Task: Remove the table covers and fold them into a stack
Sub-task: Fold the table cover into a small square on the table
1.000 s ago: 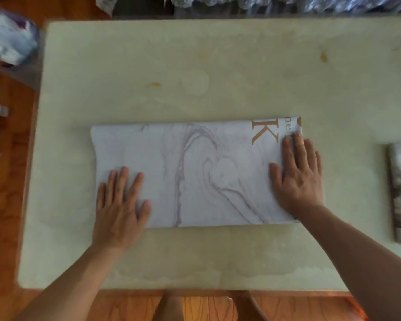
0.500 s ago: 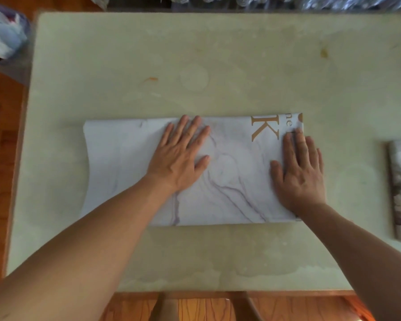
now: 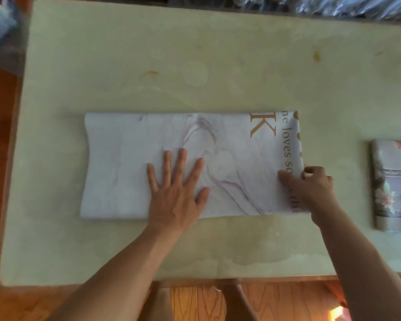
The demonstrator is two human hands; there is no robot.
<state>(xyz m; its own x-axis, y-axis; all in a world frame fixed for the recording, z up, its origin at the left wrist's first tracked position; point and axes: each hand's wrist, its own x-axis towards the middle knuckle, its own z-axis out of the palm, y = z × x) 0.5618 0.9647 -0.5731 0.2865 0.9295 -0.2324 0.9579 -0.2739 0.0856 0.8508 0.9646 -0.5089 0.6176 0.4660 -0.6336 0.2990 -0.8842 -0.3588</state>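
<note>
Marbled table cover (image 3: 130,163) lies part-folded mid-worktop (image 3: 218,54), left hand (image 3: 176,188) flat on it, right hand (image 3: 310,184) in a pinching grip on its right edge, likely to fold leftward next.

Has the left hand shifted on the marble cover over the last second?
Yes. The left hand moved right, from the marble cover's near-left corner to its middle, pressing flat there.

Bare forearms, no sleeves; left hand (image 3: 176,193) ringless.
</note>
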